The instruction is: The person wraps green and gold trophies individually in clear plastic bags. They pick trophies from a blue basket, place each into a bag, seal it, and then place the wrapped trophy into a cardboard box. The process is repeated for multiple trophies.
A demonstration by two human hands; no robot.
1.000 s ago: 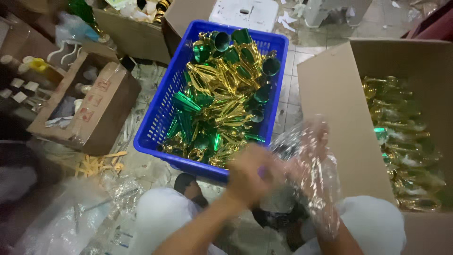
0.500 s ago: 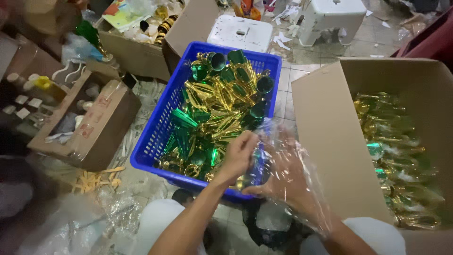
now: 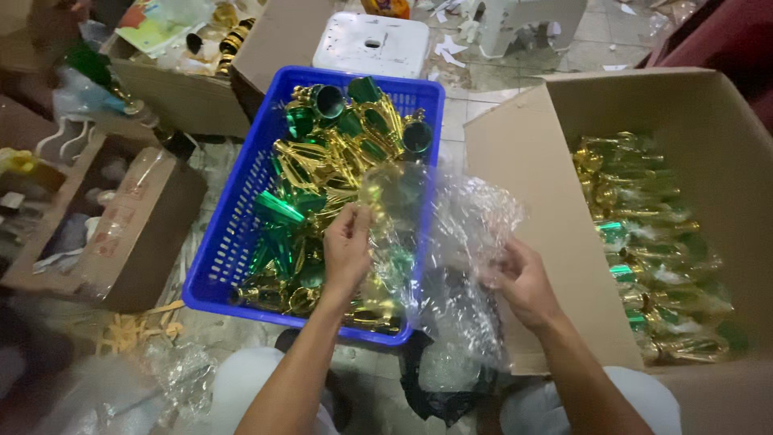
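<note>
A gold and green trophy cup (image 3: 385,242) is held upright in the left hand (image 3: 346,246) over the blue basket (image 3: 233,234), its long axis near vertical, while the clear plastic bag (image 3: 463,234) just beside it is pinched by the right hand (image 3: 523,278)

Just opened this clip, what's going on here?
A person is sliding a gold and green trophy cup into a clear plastic bag. The left hand grips the cup; the right hand holds the bag open. In front of them a blue basket is heaped with loose cups, and the cardboard box on the right holds cups already in bags.
</note>
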